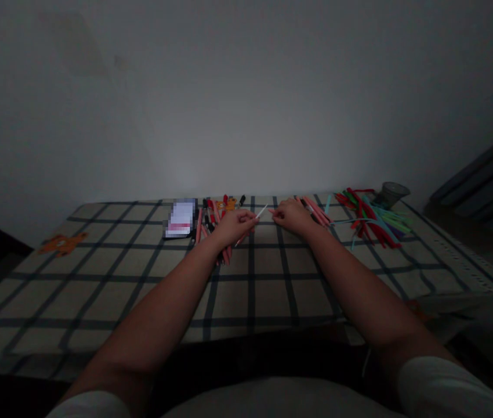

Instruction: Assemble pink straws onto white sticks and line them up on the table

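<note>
My left hand (235, 223) is closed around a thin white stick-like pen refill (262, 212) that points up and to the right. My right hand (290, 215) is closed in a pinch just right of the refill's tip, holding a pink pen barrel (272, 213). Both hands hover over the far middle of a checked tablecloth (142, 273). A bunch of pink and black pens (211, 223) lies under and left of my left hand. More pink pens (316, 210) lie right of my right hand.
A pile of red, green and blue pen parts (370, 220) lies at the far right, with a clear plastic cup (392, 193) behind it. A blurred small box (181, 219) sits left of the pens. An orange cartoon patch (61, 244) marks the cloth's left. A wall stands behind.
</note>
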{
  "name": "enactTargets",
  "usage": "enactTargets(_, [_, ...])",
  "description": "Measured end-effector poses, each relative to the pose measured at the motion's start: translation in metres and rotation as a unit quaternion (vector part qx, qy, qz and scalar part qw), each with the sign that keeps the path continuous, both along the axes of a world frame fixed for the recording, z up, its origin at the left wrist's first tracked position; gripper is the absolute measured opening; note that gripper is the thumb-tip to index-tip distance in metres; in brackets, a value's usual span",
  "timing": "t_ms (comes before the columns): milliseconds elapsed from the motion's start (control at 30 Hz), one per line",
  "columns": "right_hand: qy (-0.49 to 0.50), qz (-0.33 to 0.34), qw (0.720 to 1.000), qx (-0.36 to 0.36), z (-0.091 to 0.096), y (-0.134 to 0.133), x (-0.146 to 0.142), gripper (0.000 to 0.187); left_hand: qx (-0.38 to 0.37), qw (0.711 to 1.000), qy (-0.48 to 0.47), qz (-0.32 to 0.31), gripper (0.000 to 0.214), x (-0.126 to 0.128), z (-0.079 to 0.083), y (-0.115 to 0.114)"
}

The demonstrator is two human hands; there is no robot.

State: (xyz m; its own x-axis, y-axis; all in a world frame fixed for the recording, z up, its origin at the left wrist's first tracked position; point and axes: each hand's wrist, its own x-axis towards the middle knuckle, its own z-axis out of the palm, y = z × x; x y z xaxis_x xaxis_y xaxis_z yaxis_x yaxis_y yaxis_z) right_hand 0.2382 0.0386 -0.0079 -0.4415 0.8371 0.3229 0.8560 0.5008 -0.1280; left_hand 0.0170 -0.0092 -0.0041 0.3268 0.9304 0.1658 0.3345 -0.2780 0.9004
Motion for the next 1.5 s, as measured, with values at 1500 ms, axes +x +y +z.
enactTargets(1500, [0.603,0.076,0.724,-0.326,-0.005,0.002,-0.018,0.029,-0.008,0.999,0.047,-0.002,0.030,-0.002,-0.003,0.002])
